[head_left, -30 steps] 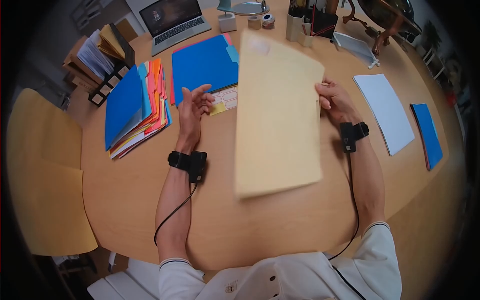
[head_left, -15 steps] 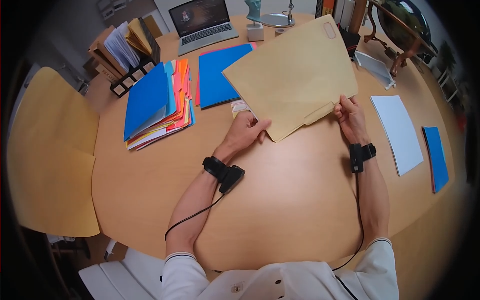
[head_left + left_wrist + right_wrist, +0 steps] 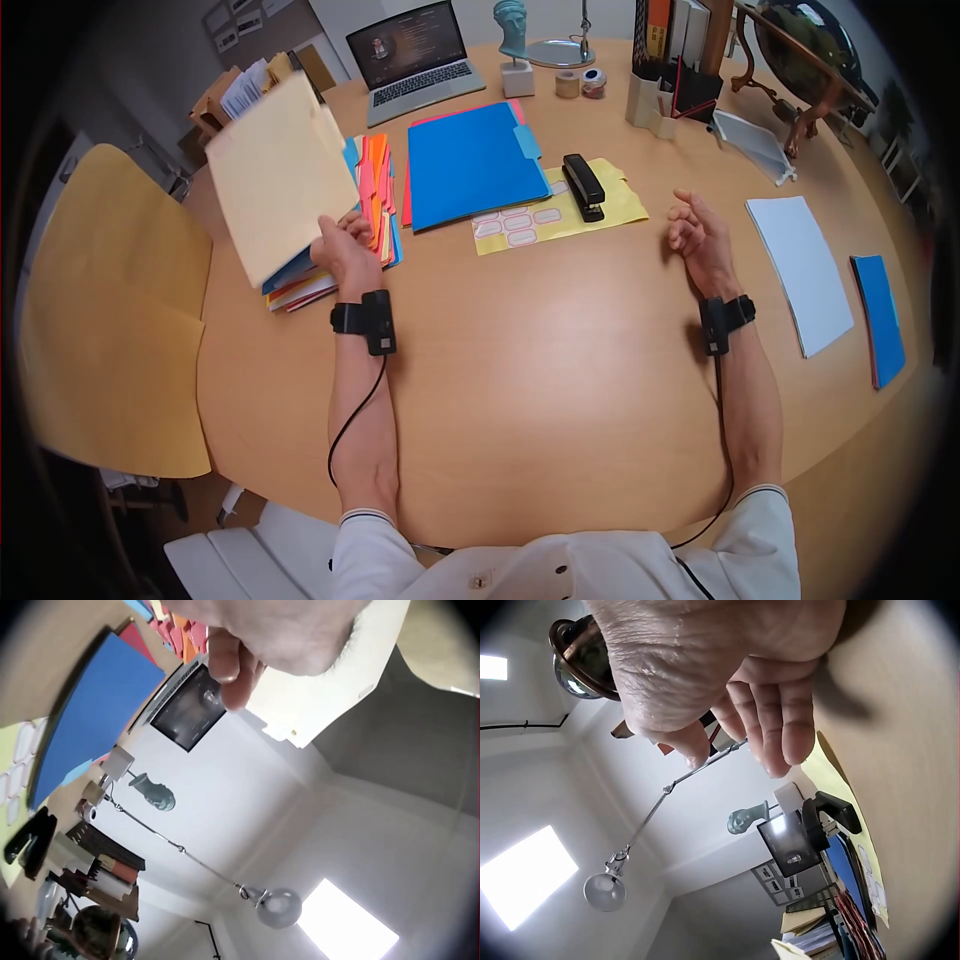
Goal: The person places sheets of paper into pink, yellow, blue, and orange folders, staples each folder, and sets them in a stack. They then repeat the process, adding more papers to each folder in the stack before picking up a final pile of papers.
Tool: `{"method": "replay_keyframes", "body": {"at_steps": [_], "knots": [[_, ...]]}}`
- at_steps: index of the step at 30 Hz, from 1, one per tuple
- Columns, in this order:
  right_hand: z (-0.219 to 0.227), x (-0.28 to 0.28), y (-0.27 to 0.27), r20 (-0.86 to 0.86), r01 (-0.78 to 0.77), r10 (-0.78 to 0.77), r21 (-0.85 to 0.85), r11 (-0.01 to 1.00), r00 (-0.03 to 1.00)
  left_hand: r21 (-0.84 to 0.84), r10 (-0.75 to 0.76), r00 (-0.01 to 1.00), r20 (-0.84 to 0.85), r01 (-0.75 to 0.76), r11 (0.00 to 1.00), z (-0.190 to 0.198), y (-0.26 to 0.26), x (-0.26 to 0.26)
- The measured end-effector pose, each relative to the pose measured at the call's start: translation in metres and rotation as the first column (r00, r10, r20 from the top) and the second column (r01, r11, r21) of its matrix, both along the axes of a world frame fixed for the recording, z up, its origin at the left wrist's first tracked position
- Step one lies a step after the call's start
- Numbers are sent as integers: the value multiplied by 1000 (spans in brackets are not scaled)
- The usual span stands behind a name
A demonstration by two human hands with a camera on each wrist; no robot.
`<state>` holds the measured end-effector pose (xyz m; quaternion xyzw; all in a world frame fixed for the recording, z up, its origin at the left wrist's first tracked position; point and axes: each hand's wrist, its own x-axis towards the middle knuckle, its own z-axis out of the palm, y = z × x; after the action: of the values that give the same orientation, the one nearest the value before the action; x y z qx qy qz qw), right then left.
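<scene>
My left hand (image 3: 346,250) grips a manila file folder (image 3: 275,180) by its right edge, above the stack of colourful tabbed folders (image 3: 375,190) at the left. In the left wrist view the cream folder (image 3: 307,697) runs out from behind the palm. My right hand (image 3: 702,240) holds nothing; its fingers hang loosely curled over the right side of the table. Between the hands, further back, a black stapler (image 3: 584,187) lies on a yellow sheet with red-framed labels (image 3: 520,228). A blue folder (image 3: 475,160) over a pink one overlaps that sheet's left part.
White paper (image 3: 800,275) and a narrow blue folder pile (image 3: 878,320) lie at the right. At the back stand a laptop (image 3: 420,65), a teal bust (image 3: 511,35), tape rolls (image 3: 580,84), a pen holder (image 3: 650,108) and a globe (image 3: 810,45). A chair (image 3: 120,310) is at the left.
The manila folder has gone from in front of me to the left, over the colourful stack. My right hand has let go of it, and the stapler and label sheet have come into sight.
</scene>
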<state>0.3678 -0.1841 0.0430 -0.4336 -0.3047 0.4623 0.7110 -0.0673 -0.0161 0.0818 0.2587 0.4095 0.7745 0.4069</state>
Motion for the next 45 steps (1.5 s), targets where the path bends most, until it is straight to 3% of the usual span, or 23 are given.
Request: {"method": "replay_keyframes", "body": {"at_steps": [2,5,13,15,17,18,19,20,21,23,24,27,29,34,36,37,39,40,42,45], "knots": [[0,0,0,-3,-1,1,-1,1000,1000,-178,49,996,78,-34,983,-16,11,-11],[0,2,1,5,4,-4,-9,1000,1000,-279,31,999,38,-20,960,-38,16,-29],[-1,2,1,16,-2,2,-11,1000,1000,-214,180,961,210,-134,968,-18,-9,-3],[-2,3,1,15,-6,6,-6,1000,1000,-114,125,992,32,-121,986,-23,-10,1],[-2,3,1,13,-10,10,-2,1000,1000,-95,130,991,29,-127,987,-31,-10,16],[-2,3,1,13,-12,12,-4,1000,1000,86,122,943,-308,-100,991,-49,-2,19],[-2,3,1,14,-14,14,-5,1000,1000,245,161,780,-605,-10,970,-54,0,22],[-1,3,1,14,-13,13,-5,1000,1000,219,137,553,-822,85,972,-59,-1,17],[-1,2,1,17,-8,8,-12,1000,1000,219,136,554,-822,87,972,-53,-5,24],[0,2,0,21,0,0,-19,1000,1000,355,318,169,-933,277,893,-37,-18,43],[-1,2,0,24,-4,4,-17,1000,1000,302,307,25,-951,270,914,-43,-17,41],[-2,4,1,26,-14,14,-11,1000,1000,246,263,-45,-964,230,942,-64,-1,33],[-2,3,1,26,-22,22,-6,1000,999,203,217,-36,-975,239,950,-79,10,26],[2,2,0,28,-16,16,-26,1000,999,63,65,-4,-998,175,983,-65,3,30],[2,1,1,27,-19,20,-23,1000,999,193,181,190,-965,48,980,-57,-1,33],[2,1,1,24,-21,22,-21,1000,999,193,181,191,-965,46,980,-53,-3,32],[2,1,1,25,-23,23,-26,999,999,-167,-188,637,-748,94,981,-47,-5,32],[3,1,1,24,-23,24,-30,999,999,-166,-188,637,-748,95,982,-48,-5,32],[2,1,1,24,-22,22,-32,999,999,-109,-213,807,-551,184,977,-49,-5,32],[1,2,2,25,-26,27,-31,999,999,-59,-184,872,-453,177,982,-52,-1,32]]}}
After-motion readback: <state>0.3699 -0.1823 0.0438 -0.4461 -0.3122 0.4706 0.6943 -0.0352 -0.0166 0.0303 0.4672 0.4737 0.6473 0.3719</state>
